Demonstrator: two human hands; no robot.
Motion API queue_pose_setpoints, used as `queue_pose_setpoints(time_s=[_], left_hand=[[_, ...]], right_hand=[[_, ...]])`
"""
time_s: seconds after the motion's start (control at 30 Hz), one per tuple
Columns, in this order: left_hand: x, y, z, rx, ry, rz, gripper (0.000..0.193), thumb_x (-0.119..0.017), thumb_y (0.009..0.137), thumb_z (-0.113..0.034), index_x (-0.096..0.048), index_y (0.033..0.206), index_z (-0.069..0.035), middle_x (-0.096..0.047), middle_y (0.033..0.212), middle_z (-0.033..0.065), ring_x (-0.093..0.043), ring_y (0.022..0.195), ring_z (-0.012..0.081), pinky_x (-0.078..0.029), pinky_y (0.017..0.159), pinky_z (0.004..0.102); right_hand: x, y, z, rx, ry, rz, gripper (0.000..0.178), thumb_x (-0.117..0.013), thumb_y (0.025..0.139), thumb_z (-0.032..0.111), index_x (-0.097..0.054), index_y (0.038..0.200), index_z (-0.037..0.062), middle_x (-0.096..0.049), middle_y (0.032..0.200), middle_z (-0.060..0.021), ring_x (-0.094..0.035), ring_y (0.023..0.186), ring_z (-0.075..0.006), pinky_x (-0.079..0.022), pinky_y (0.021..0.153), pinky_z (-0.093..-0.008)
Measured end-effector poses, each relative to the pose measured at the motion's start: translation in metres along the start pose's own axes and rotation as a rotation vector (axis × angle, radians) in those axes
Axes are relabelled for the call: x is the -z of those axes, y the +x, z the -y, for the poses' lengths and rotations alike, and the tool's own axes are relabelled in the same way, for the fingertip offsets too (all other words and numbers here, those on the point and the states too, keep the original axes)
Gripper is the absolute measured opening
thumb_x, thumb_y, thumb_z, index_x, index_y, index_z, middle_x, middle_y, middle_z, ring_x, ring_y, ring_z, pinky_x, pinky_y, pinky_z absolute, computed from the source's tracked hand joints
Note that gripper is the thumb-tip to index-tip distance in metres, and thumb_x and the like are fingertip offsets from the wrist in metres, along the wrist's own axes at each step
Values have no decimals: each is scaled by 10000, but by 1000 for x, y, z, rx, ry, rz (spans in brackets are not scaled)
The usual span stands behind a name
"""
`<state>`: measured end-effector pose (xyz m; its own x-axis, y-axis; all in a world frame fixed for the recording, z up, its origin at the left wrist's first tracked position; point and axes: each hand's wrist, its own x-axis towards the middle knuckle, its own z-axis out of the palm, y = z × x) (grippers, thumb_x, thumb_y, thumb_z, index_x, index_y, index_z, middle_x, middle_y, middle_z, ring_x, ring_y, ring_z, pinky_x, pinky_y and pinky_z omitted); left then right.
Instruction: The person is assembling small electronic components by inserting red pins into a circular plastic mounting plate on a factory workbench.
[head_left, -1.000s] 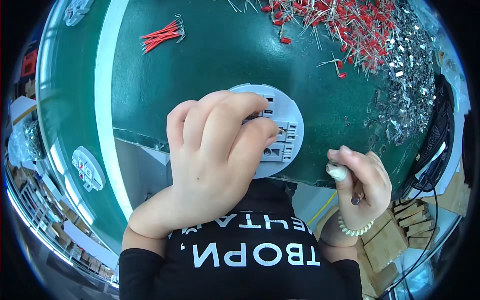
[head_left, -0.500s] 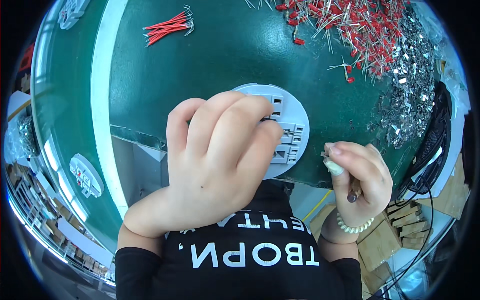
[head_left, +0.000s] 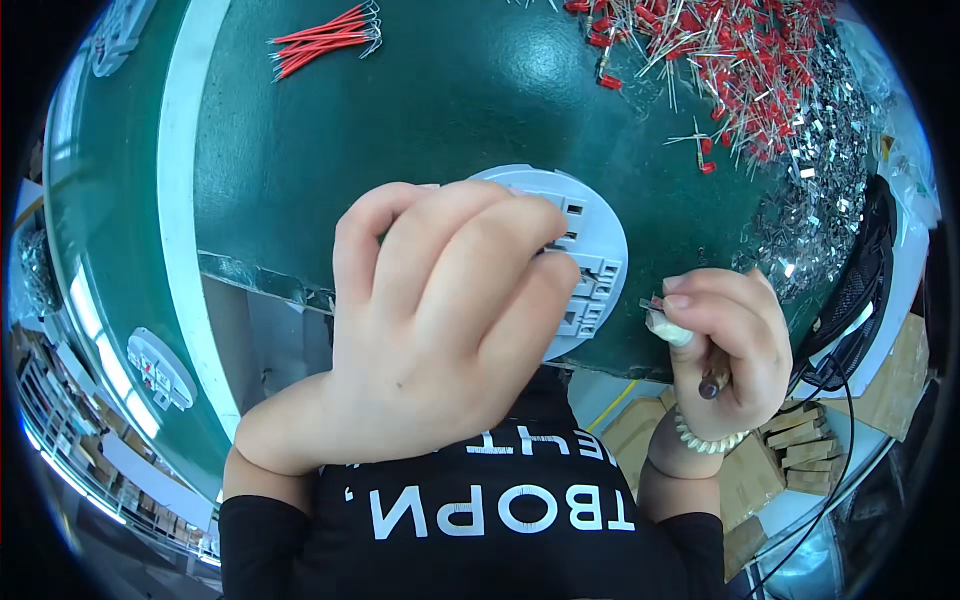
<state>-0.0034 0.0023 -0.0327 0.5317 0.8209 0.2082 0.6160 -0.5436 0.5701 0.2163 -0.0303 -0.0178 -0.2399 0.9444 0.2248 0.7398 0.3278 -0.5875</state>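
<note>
A round white plastic base with moulded slots and blocks lies by the table's front edge. Over its left half arches my left hand, thumb and forefinger pinched close together at the middle slots. Whatever these fingertips hold is hidden. To the right of the base, my right hand pinches a small shiny metal piece between thumb and forefinger. A white wrapping covers its thumb. The same hand's curled fingers keep a tool with a dark brown, rounded handle against the palm.
A bundle of red wires lies at the far left. Red components with long leads are heaped at the far right, beside a pile of small metal clips. A black mesh bag borders the right edge. Another white base sits at left.
The view has shifted slightly, so the wires and table edge appear farther left. Both hands keep nearly the same pose; the metal piece stays in my right fingertips.
</note>
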Motion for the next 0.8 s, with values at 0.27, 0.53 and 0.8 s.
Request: queue_pose_setpoints(time_s=[0.27,0.53,0.8], left_hand=[[6,4,4,25,-94,49,286,-772,644,-39,-687,907,-111,-614,1106,62,-598,993,276,-459,854,403],[-6,0,11,13,-190,-28,304,-798,626,-48,-687,900,-119,-612,1137,90,-594,1034,311,-469,880,419],[-6,1,14,14,-237,-28,295,-798,630,-46,-681,891,-117,-612,1148,85,-595,1043,319,-465,889,426]], right_hand=[[-1,5,-7,111,-120,75,266,-710,700,82,-707,953,165,-703,931,28,-557,627,-122,-384,581,-292],[-4,4,-13,211,-171,64,231,-662,762,179,-712,988,185,-706,962,38,-532,629,-108,-378,601,-282],[-1,11,-15,269,-208,105,244,-622,791,241,-711,1010,180,-706,994,33,-522,625,-107,-375,605,-281]])
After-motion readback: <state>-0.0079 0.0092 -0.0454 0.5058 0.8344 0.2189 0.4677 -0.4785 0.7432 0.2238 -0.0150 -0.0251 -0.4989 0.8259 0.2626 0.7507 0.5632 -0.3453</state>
